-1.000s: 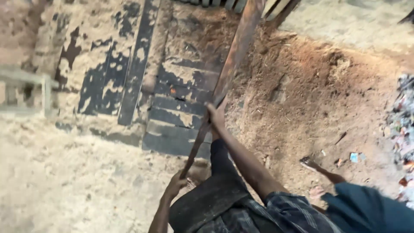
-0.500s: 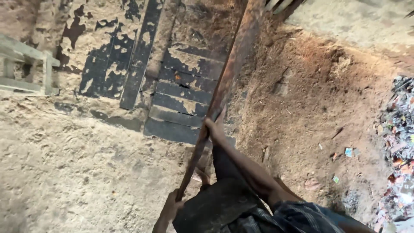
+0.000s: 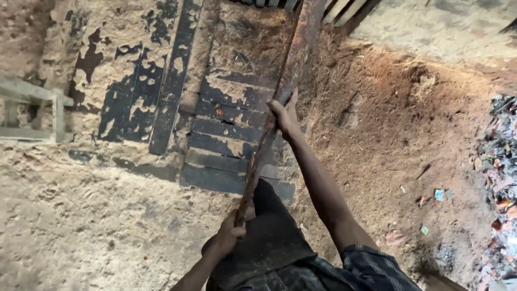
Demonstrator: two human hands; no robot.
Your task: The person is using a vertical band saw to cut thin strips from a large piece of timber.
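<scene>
The right hand [image 3: 284, 112] is wrapped around a long rusty rod [image 3: 262, 144], fingers curled tight about it high up, with the arm stretched out straight from a dark plaid sleeve [image 3: 355, 267]. The left hand [image 3: 229, 237] is closed in a fist on the rod's near end, low in the view and just beside the dark trouser leg [image 3: 269, 237]. Both hands grip the 1 rod, well apart along its length.

The rod slants up and away from the body. Past the right hand it runs on as a broader rusty beam [image 3: 304, 37] toward the top edge; whether the 2 are a single piece cannot be told.

Under the rod lie black slats [image 3: 226, 145], stepped like rungs and dusted with sawdust. To their left stands a long black bar [image 3: 175, 75] on a floor of flaking black and pale patches. A pale wooden frame [image 3: 32, 113] sits at the left edge.

Pale sawdust [image 3: 81, 226] covers the near ground at left, and reddish sawdust [image 3: 398, 118] is heaped at right. Scraps of litter [image 3: 501, 178] lie along the right edge.
</scene>
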